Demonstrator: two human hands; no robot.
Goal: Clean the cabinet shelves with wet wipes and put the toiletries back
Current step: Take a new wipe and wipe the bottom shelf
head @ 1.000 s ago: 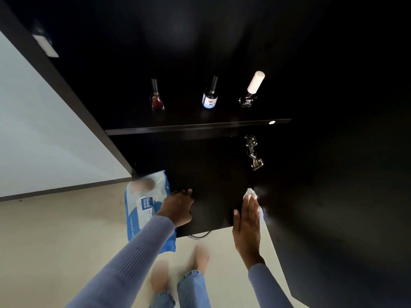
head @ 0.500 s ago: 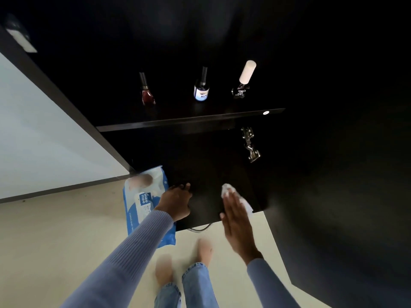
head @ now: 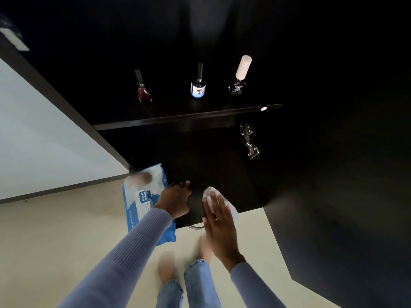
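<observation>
Single view, head-mounted wide-angle, looking forward and steeply down into an open dark cabinet. Near field: both hands at frame bottom, pale floor, jeans and bare feet directly below the lens. Dark upper shelf board (head: 189, 117) sits mid-frame, farther off. White wall at left edge. Strong barrel distortion bends the cabinet sides. No second view, so no overlap.

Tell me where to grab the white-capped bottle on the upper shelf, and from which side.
Grip the white-capped bottle around its long white cap, coming from the open front of the shelf. It stands upright as the rightmost of three, with a clear gap to the Nivea bottle, and the cap looks like its tallest, most exposed part.
</observation>
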